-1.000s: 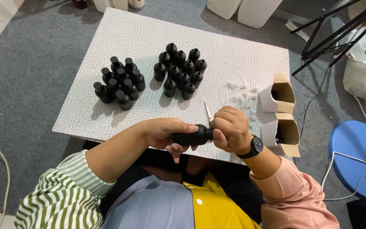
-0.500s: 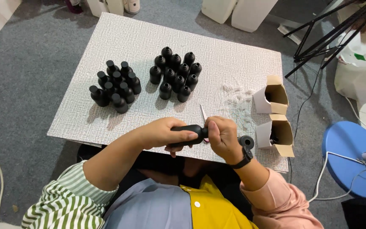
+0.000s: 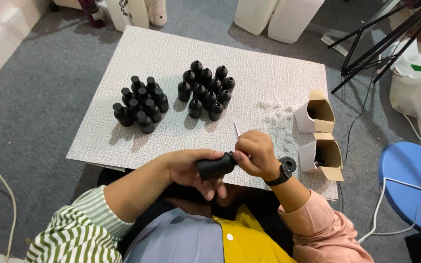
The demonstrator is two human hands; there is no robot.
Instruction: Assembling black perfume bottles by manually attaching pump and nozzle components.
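From the head view, a black bottle (image 3: 215,165) is clamped sideways in the left hand (image 3: 191,168) at the surface's (image 3: 137,58) near edge. The right hand's (image 3: 257,155) fingers are pinched at its neck, beside a thin white stick (image 3: 237,129). A loosened grip could likely let it be dropped.
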